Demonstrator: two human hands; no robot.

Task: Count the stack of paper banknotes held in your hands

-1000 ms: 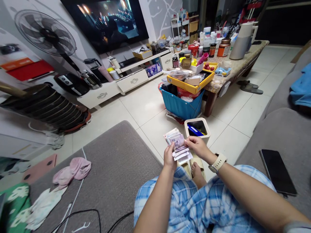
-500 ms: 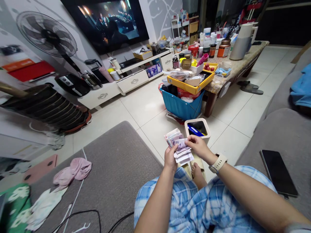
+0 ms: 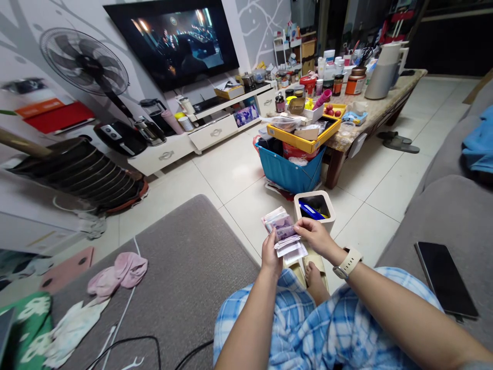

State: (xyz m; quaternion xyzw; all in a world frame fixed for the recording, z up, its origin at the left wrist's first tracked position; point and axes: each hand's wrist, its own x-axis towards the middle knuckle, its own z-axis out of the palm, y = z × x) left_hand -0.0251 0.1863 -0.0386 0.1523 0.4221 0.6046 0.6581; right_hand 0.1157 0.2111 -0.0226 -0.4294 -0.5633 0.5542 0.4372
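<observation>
A fanned stack of banknotes [image 3: 283, 230] is held between both hands above my knees. My left hand [image 3: 270, 255] grips the stack from below, thumb on top. My right hand [image 3: 316, 236], a pale watch on its wrist, pinches the top note at its right edge. Both hands are closed on the money. Just beyond them a small white bin [image 3: 315, 207] stands on the tiled floor with a blue item inside. My bare foot [image 3: 316, 275] rests in a slipper under the hands.
A grey sofa [image 3: 181, 277] with pink and white cloths [image 3: 119, 271] lies left. A black phone [image 3: 446, 280] lies on the right cushion. Ahead are a blue crate [image 3: 289, 167], a yellow tray [image 3: 304, 134] and a cluttered low table [image 3: 370, 105]. A fan [image 3: 84, 61] and television stand far left.
The hands and banknotes have hardly moved; the right fingers shifted slightly on the top note. The camera tilted a little, so the room sits lower in view.
</observation>
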